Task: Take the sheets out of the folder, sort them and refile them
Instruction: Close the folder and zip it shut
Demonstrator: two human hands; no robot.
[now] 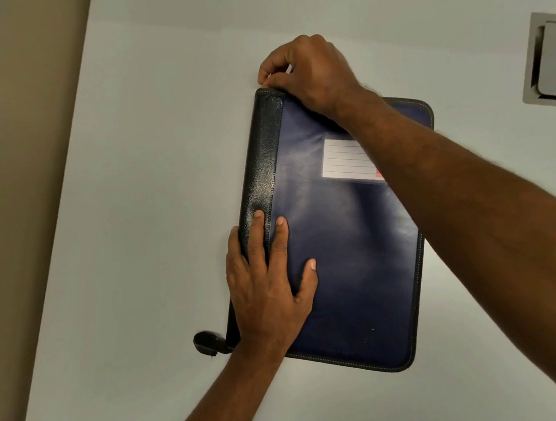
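Pinching something small at the far left corner of the closed blue folder, the right hand keeps a narrow grip. Flat and wide, the left hand presses the folder's near left side onto the white worktop.

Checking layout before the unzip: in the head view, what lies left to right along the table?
Black strap loop → left hand pressing the folder's black spine → blue folder cover → lined label → grey recessed panel.

white table, grey cable hatch
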